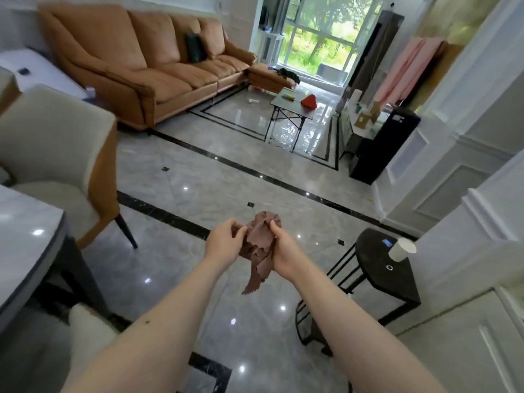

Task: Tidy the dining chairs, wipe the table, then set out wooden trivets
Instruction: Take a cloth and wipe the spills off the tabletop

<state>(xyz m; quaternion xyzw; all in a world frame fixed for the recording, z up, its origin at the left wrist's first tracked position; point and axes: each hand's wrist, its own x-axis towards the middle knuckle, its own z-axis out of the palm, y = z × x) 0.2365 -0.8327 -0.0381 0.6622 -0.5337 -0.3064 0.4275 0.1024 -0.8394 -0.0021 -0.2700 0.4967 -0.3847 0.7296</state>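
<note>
Two hands, left hand (225, 241) and right hand (283, 251), pinch one brown cloth (259, 248) mid-frame, hanging lengthwise downward; dining table (25, 245) lies at frame left.

Daylight is streaming in through the far window (317, 38), overexposing the greenery beyond. Ceiling lamps are glinting as small spots on the glossy floor (226, 177). Wide-angle distortion is bending the right wall panels (467, 154); the near-left edges are blurring.
</note>
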